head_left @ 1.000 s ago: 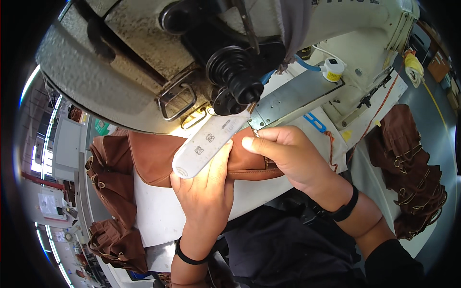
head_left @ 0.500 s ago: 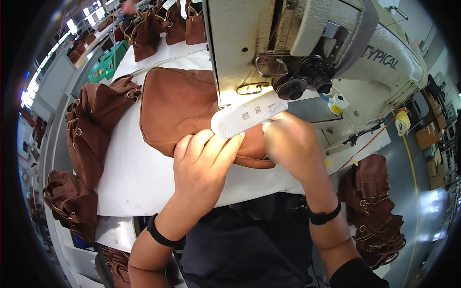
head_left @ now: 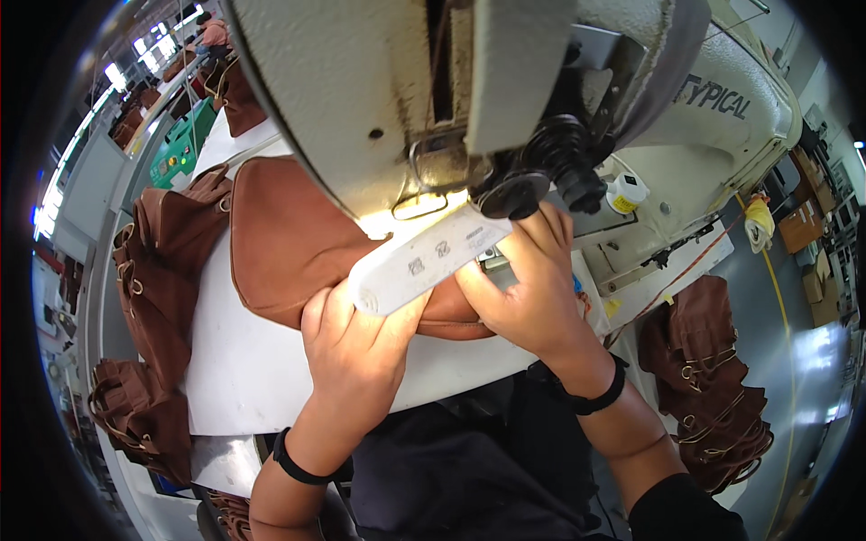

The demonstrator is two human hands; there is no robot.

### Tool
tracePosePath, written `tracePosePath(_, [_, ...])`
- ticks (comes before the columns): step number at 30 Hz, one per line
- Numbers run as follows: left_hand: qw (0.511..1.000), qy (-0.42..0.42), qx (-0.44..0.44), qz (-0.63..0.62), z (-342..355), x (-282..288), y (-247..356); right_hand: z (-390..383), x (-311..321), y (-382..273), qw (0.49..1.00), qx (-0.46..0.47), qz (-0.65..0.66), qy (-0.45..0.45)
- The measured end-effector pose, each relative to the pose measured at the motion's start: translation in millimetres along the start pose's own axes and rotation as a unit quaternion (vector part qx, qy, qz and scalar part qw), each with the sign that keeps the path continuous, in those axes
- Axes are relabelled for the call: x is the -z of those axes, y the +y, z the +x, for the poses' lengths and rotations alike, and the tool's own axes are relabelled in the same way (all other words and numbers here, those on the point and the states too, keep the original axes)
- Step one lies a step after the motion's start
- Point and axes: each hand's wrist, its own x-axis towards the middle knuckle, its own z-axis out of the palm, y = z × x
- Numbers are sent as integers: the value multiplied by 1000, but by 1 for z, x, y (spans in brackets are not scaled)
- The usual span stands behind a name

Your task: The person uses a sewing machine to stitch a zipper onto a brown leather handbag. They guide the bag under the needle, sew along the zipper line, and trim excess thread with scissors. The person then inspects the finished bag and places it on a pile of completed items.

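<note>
A brown bag lies on the white table under the head of a sewing machine. My left hand is closed on the bag's near side, with some fingertips hidden by a white lamp bar on the machine. My right hand is beside the needle area, thumb against the bag's right part. Its fingers stretch up toward the black tension dials, apart from the thumb, their tips partly hidden. The needle itself is out of sight behind the bar.
More brown bags line the table's left edge, and another pile hangs at the right. A small white bottle stands on the machine bed. Further off are a green machine and a person.
My view has shifted closer to the machine head. My right hand, blurred before, has its fingers spread up toward the dials now. The left hand stays on the bag.
</note>
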Motion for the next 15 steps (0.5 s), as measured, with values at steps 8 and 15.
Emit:
tracePosePath(8, [999,-18,4,-32,3,2,-5,0,0,-8,994,-86,56,-35])
tracePosePath(15, [999,-23,6,-36,4,-2,-6,2,-2,-5,999,-41,-15,-9])
